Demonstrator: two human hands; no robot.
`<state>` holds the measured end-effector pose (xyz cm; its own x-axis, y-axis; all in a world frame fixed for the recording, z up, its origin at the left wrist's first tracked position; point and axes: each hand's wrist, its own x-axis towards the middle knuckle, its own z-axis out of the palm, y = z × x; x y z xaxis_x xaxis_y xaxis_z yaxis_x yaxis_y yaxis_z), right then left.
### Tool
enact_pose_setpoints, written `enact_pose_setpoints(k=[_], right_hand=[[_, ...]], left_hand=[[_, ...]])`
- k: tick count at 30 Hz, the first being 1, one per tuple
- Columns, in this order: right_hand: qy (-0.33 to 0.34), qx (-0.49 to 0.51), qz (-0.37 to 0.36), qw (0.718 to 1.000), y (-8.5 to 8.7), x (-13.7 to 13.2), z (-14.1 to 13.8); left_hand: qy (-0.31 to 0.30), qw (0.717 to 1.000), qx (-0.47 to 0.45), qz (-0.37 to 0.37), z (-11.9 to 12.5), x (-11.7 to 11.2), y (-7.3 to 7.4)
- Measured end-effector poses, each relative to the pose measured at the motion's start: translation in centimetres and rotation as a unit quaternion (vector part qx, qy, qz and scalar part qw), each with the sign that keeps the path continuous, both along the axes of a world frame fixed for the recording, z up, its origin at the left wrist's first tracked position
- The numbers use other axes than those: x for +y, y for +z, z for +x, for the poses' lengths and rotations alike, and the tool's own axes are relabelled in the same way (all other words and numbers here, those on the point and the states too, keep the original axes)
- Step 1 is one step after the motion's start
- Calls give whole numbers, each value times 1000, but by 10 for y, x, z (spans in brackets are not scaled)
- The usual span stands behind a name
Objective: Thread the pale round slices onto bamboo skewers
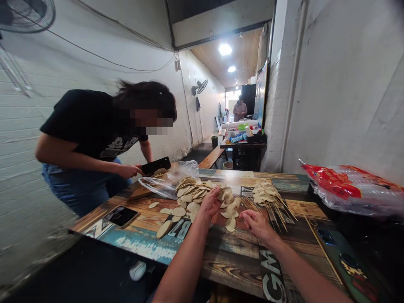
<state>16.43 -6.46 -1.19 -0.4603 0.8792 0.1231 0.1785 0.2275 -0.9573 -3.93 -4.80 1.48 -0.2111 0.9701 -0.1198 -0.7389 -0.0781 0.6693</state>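
Note:
My left hand (210, 202) lies on the wooden table (227, 252) with its fingers reaching into a pile of pale round slices (192, 191). Just to the right, my right hand (256, 223) rests on the table with its fingers curled and pinched together; what they hold I cannot make out. A few loose slices (229, 214) lie between my two hands. Behind my right hand lie skewered slices on thin wooden sticks (268, 198).
A person in a black shirt (91, 126) bends over the table's left end, holding a cleaver (154, 165) over a cutting board beside a clear plastic bag (170, 179). A phone (121, 216) lies at left, another phone (344, 256) at right, and a red-and-clear bag (353, 187) behind it.

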Motion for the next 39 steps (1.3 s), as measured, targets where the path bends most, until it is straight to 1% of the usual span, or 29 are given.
enact_pose_setpoints(k=[3, 9, 14, 16, 18, 20, 23, 25, 27, 29, 31, 36, 39], right_hand=[[10, 4, -12, 1000, 1, -2, 0], [16, 1, -22, 1000, 1, -2, 1], [24, -1, 4, 1000, 0, -2, 2], [25, -6, -2, 1000, 0, -4, 1], [18, -5, -14, 1000, 1, -4, 1], [5, 5, -20, 1000, 2, -5, 0], [-12, 25, -26, 999, 1, -3, 0], [-25, 37, -24, 999, 0, -1, 0], [-39, 42, -12, 998, -2, 1, 0], [-51, 35, 5, 998, -5, 3, -1], [-57, 18, 25, 998, -7, 5, -1], [-75, -62, 103, 990, -13, 4, -3], [-87, -79, 108, 987, -13, 1, -5]], left_hand=[[25, 999, 23, 13, -1, 1, -3], [22, 998, 64, -5, -6, 1, -7], [84, 993, 83, -8, -7, 5, -12], [86, 993, 83, -12, -7, 6, -13], [58, 996, 71, -7, -5, 5, -11], [5, 999, 41, -11, -2, 2, -9], [-89, 994, 4, -60, 6, -2, -5], [-132, 988, 19, -83, 12, -6, -4], [-140, 985, 51, -82, 17, -8, -4], [-124, 987, 75, -71, 21, -10, -5], [-91, 990, 89, -66, 24, -9, -6], [-6, 986, 141, -91, 28, -6, -13], [24, 980, 170, -101, 28, -4, -15]])
